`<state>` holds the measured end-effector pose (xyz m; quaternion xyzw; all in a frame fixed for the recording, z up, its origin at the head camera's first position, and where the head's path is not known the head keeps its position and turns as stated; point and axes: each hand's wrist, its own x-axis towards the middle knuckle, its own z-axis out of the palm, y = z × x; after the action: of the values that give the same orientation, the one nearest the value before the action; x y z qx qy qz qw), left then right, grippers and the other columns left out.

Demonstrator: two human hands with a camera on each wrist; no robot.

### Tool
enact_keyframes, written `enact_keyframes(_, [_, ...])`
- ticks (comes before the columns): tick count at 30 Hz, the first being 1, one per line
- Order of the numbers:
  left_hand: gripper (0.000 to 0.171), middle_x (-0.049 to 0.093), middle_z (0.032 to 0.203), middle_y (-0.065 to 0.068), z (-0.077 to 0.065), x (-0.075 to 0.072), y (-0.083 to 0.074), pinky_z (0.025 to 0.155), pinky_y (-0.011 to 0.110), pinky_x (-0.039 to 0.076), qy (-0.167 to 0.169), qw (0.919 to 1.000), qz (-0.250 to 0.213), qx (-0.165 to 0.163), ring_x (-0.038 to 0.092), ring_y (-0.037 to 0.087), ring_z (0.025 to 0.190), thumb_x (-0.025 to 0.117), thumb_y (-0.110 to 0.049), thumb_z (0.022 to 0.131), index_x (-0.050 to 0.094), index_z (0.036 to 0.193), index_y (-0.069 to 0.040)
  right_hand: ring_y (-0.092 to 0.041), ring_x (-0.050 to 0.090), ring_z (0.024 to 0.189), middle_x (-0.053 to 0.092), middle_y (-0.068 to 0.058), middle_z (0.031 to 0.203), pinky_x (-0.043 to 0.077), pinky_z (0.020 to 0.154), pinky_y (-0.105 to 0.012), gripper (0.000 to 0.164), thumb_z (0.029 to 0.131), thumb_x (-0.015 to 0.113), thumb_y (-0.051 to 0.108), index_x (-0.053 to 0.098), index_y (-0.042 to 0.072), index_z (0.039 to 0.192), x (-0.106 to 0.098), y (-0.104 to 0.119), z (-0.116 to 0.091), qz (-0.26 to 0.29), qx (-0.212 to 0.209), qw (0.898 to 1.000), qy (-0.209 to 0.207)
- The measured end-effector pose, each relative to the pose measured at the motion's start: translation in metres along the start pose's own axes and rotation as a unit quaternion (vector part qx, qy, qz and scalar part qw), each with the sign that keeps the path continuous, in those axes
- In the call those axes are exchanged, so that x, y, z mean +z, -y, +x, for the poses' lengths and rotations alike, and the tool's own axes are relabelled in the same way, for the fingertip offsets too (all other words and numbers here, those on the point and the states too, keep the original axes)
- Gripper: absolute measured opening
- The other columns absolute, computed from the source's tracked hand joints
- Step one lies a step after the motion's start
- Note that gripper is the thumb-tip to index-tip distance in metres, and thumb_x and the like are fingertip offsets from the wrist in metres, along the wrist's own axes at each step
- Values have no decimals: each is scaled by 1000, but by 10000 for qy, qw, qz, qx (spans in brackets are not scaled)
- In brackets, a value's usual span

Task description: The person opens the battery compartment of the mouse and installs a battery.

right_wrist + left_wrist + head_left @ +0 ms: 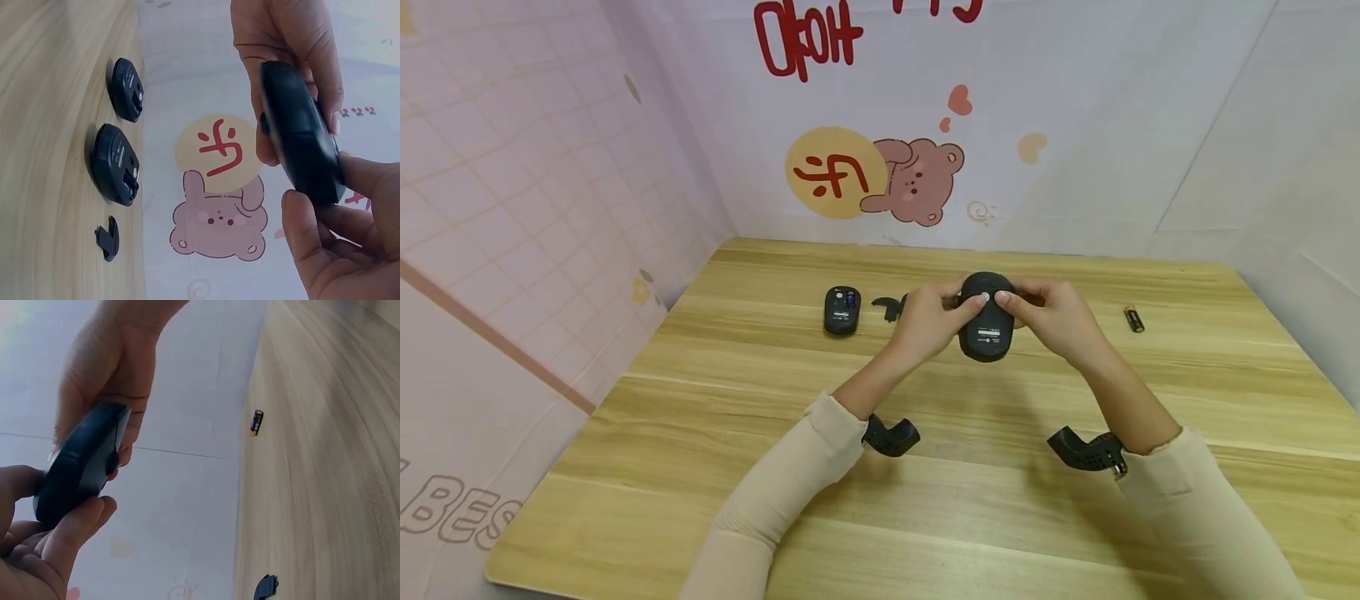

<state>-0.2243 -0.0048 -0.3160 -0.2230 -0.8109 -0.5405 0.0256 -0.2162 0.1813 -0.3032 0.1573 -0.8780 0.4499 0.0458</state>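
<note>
Both hands hold a black computer mouse (pixel 987 337) above the table, its underside and label turned toward the head camera. My left hand (pixel 928 321) grips its left edge, the thumb lying on the underside. On the opposite edge my right hand (pixel 1060 318) has the same kind of hold, and the two thumbs nearly meet near the top. The left wrist view catches the held mouse (pixel 81 465) edge-on between the hands. Fingers behind it are partly hidden in the head view.
Left on the wooden table (pixel 760 375) lies another mouse (pixel 842 321), underside up with its battery slot uncovered. A second upturned mouse (pixel 114 164) appears in the right wrist view, near a small black cover (pixel 108 239). A battery (pixel 1133 318) lies at the right.
</note>
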Motion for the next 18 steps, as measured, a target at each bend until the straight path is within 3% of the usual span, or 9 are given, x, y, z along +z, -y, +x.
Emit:
enact_keyframes(4, [43,67,102,11,-3,-5,-2,64,22,55,318,9972,-533,-409,66,10,81,62,-22,90,54,129,-5,-14,65,71,66,-19,97,54,73,-29,44,93,56,32,61,-4,117,0,1,-3,263,121,9995,79])
enact_keyframes(9, [42,66,105,14,-6,-8,-5,68,25,56,514,9877,-1177,-891,67,16,83,64,-17,89,54,128,-3,-16,65,73,65,-19,102,52,78,-30,46,93,56,34,58,-2,122,1,1,-6,561,196,9981,182])
enact_keyframes(18, [43,67,100,14,-9,-10,-12,70,31,56,407,9862,-1197,-1068,68,16,78,64,-17,88,54,128,-2,-15,62,88,62,-18,112,47,86,-31,45,92,59,26,53,1,129,-1,5,-10,1115,181,9920,559])
